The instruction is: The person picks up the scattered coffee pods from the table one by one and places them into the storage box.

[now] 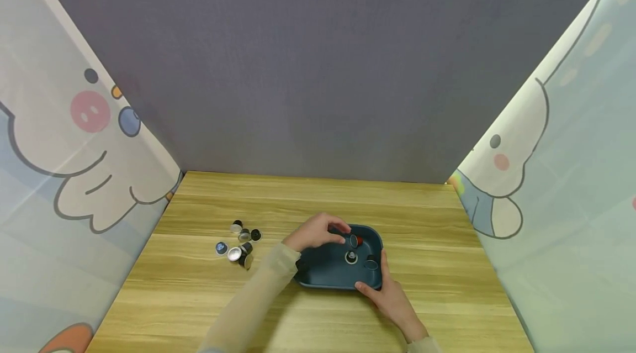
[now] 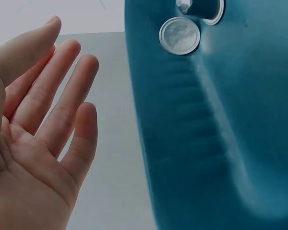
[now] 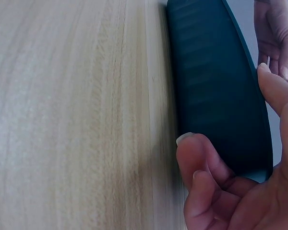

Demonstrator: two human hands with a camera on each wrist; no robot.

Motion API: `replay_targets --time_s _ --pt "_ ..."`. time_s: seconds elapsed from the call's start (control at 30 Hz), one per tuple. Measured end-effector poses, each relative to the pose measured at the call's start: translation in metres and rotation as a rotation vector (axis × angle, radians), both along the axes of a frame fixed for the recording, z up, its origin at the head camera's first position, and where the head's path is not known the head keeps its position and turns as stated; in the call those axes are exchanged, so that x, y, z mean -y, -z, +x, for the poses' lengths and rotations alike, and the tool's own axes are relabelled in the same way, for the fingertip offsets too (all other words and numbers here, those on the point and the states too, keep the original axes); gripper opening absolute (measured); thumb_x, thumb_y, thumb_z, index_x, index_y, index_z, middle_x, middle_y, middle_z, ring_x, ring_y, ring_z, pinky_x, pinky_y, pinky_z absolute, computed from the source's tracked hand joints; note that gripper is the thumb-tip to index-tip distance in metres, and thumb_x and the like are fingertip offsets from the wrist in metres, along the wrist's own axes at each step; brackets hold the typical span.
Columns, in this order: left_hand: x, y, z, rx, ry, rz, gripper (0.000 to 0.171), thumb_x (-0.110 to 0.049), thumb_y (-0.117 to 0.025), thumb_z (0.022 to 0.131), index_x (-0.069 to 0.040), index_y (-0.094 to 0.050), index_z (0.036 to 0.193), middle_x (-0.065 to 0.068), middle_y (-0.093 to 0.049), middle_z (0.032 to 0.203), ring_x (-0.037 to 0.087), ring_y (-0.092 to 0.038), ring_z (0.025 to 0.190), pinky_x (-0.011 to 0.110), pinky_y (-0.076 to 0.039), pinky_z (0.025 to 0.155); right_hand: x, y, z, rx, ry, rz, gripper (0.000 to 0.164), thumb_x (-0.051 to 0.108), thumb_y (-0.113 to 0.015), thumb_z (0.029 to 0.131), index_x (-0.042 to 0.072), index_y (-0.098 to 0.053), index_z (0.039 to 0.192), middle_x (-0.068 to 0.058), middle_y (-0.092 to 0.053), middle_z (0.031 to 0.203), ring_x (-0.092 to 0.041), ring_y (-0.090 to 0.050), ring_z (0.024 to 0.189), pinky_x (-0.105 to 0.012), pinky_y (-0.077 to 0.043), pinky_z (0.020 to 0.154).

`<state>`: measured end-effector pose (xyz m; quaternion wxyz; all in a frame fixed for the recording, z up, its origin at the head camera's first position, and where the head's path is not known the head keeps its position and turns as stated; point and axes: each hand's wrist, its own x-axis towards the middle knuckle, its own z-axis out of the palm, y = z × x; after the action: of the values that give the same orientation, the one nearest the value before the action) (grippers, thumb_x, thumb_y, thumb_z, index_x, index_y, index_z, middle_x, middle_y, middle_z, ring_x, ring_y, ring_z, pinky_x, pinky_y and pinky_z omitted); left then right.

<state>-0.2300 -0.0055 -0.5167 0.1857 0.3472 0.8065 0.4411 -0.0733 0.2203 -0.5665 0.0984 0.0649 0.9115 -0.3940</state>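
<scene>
A dark blue tray lies on the wooden table with several coffee capsules in it. Among them are a red capsule, a capsule on its rim and a dark capsule. Over the back of the tray hovers my left hand, its fingers loosely bent around nothing. The left wrist view shows its bare palm and a capsule's silver foil lid in the tray. My right hand grips the tray's front right corner, thumb at the rim and fingers curled against the outer wall.
Left of the tray, several more coffee capsules lie in a loose cluster on the table. A grey panel stands behind the table, and cartoon-printed sheets flank both sides.
</scene>
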Motion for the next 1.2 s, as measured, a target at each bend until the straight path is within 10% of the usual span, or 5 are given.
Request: replay_targets --time_s 0.4,0.6,1.2 --pt "0.031 -0.005 0.009 -0.054 -0.096 0.043 0.030 -0.023 -0.073 0.093 -0.009 -0.073 0.120 -0.002 -0.072 0.112 0.010 -0.063 0.104 0.044 -0.048 0.095 -0.002 0.000 0.000 -0.004 0.001 -0.003 0.115 0.054 -0.072 0.087 0.010 0.005 0.160 -0.018 -0.067 0.084 -0.027 -0.065 0.080 -0.050 -0.052 0.082" --pt "0.050 0.000 0.017 -0.035 -0.195 0.081 0.023 -0.021 -0.074 0.092 -0.018 -0.074 0.115 -0.009 -0.071 0.110 0.011 -0.064 0.105 0.043 -0.048 0.097 -0.004 0.001 0.001 -0.030 -0.009 0.022 0.114 0.053 -0.073 0.087 0.007 0.002 0.160 -0.038 -0.059 0.120 -0.039 -0.067 0.097 -0.054 -0.052 0.085" --pt "0.109 0.012 0.031 -0.085 -0.411 0.171 0.024 -0.013 -0.076 0.090 -0.008 -0.075 0.114 -0.008 -0.072 0.108 0.016 -0.066 0.103 0.046 -0.050 0.090 -0.005 0.005 0.000 -0.036 -0.003 0.008 0.116 0.053 -0.074 0.086 0.008 0.002 0.160 -0.034 -0.064 0.110 -0.031 -0.067 0.087 -0.051 -0.053 0.081"
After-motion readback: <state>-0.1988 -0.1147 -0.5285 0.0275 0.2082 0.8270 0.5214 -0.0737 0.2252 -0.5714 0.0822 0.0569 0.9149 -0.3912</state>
